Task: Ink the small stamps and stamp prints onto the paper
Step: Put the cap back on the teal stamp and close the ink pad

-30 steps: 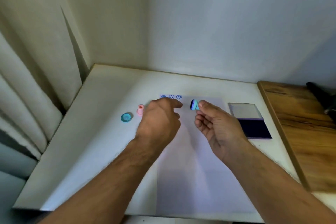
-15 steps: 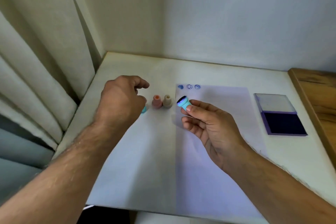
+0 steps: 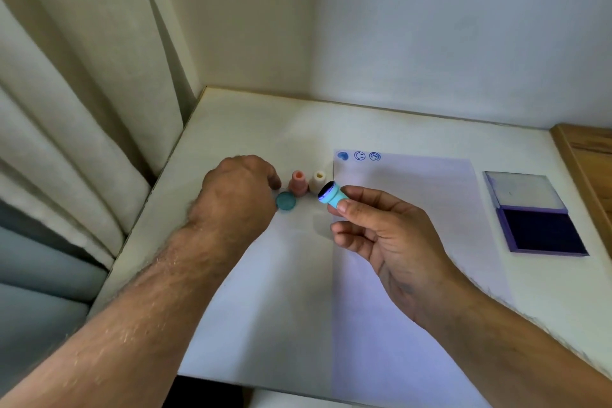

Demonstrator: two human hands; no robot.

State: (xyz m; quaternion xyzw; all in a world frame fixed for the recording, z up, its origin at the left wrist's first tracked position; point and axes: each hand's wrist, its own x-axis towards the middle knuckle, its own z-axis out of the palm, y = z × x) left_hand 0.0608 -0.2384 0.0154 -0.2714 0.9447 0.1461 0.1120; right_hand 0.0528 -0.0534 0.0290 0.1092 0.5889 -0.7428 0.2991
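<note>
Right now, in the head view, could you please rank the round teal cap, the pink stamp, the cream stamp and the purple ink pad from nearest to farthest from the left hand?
1. Round teal cap, beside the left hand.
2. Pink stamp, just right.
3. Cream stamp, further right.
4. Purple ink pad, far right.

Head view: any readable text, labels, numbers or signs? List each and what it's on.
No words, brands or numbers can be read anywhere.
Paper: three blue stamped prints along the top edge: a solid blob, a smiley face, and a circled mark too small to make out.
Ink pad, stamps: no label visible.
</note>
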